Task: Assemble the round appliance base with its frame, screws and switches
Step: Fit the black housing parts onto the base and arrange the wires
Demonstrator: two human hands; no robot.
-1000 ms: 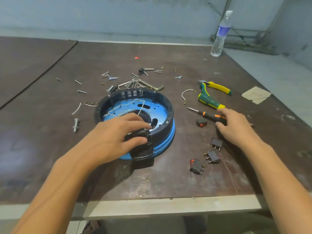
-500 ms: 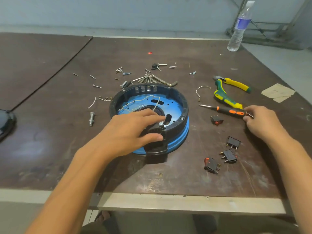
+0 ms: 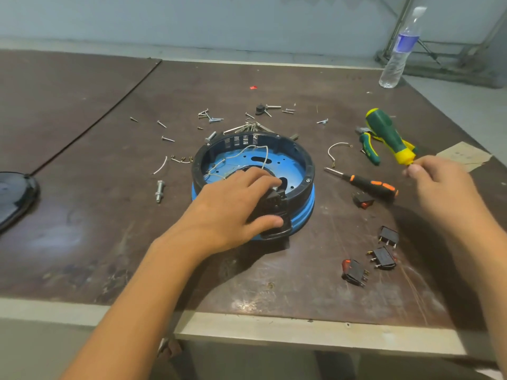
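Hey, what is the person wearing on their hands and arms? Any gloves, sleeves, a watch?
Nothing that shows. The left hand and right hand are bare, with no gloves, rings or watch in view. The left forearm and right forearm are bare too, and no sleeve appears before the picture's edge.

A rough workshop: a scuffed, stained table (image 3: 82, 215) strewn with loose screws (image 3: 211, 117), pliers (image 3: 370, 150) and screwdrivers (image 3: 367, 183), standing against a bare, grubby wall (image 3: 219, 17).
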